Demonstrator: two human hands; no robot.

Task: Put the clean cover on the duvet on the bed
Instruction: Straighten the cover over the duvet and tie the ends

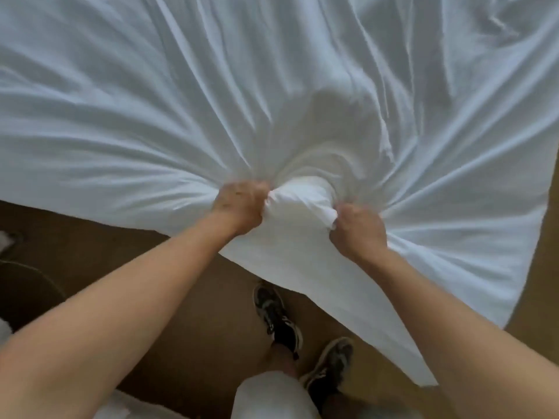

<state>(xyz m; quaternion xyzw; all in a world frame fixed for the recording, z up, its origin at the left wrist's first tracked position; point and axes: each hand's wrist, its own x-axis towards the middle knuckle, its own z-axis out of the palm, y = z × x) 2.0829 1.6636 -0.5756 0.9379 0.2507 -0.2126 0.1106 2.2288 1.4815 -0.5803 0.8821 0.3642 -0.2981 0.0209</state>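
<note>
Where the hands meet: a plump white wad (298, 204) of fabric pokes out toward the person, with creases fanning away from it.
Cover: the white cover (211, 101) lies spread across the whole upper view, hiding the bed beneath. Its near edge hangs off above the brown floor (106, 252).
Left hand: the left hand (239, 207) has its fingers curled tight into the cloth at the wad's left side.
Right hand: the right hand (358, 234) is fisted on the cloth at the wad's right side.
Duvet: I cannot tell whether the wad is duvet.
Feet: two dark trainers (278, 316) stand on the floor beside the hanging edge.
</note>
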